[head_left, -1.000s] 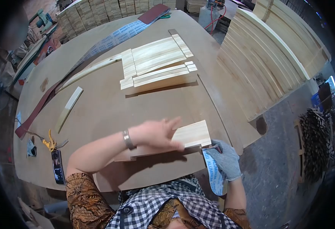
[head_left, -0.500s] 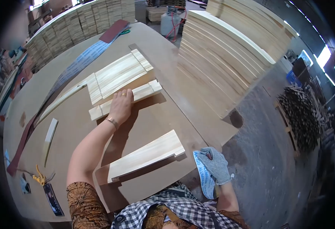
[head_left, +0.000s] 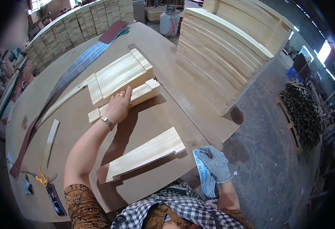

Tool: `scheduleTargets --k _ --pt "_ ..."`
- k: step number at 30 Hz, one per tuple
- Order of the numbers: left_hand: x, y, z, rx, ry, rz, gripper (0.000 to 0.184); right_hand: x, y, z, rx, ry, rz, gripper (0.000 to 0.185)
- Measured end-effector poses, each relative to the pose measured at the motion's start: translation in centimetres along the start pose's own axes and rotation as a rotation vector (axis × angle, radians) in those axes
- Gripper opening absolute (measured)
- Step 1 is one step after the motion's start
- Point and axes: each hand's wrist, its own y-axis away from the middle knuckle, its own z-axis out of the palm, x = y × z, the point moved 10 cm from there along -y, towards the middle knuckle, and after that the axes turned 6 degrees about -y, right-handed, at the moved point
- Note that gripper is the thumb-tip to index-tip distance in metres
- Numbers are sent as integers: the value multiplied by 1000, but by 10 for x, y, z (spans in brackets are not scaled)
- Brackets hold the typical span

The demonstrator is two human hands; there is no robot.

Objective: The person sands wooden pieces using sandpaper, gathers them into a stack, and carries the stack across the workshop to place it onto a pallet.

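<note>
My bare left hand (head_left: pixel 118 107) lies across a pale notched wooden slat (head_left: pixel 142 91), its fingers over the top and its thumb side hidden. This slat sits along the near side of a group of matching slats (head_left: pixel 119 74) laid side by side. My right hand (head_left: pixel 215 162), in a grey glove, is closed around a strip of sandpaper (head_left: pixel 205 177) with blue printing on its white back, which hangs beside the table edge. Between my hands, nearer my body, a single notched wooden piece (head_left: pixel 144 155) lies on the brown table (head_left: pixel 79 143).
A tall stack of boards (head_left: pixel 221 57) stands at the right, and a long row of stacked slats (head_left: pixel 79 26) runs along the back. A long abrasive belt (head_left: pixel 74 70) curves down the left side. A phone (head_left: pixel 55 200) and a short wooden strip (head_left: pixel 51 141) lie at left.
My left hand has shifted slightly to the left on the slat, and one finger has straightened. The gloved right hand stays nearly in place with the sandpaper.
</note>
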Motion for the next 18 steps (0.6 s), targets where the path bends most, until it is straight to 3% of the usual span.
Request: scheduleTargets --k 2,5,9,11,13,15,18 --pt "13 11 6 199 -251 39 63 -6 -2 0 7 7 -11 45" --pt "37 27 12 268 -352 178 56 -7 0 2 20 19 3 42" --pt "41 43 12 184 -299 285 49 -13 3 -3 22 2 21 36" --pt "51 61 -35 321 -108 308 50 -1 3 -6 43 -130 -12 33" --pt "68 84 -67 288 -87 352 49 20 -3 -9 117 -353 -81 31" --pt "92 107 -86 123 126 411 49 4 -3 -26 212 -333 -89 28" --pt "126 147 -75 45 37 537 57 16 -13 -34 288 -325 0 28"
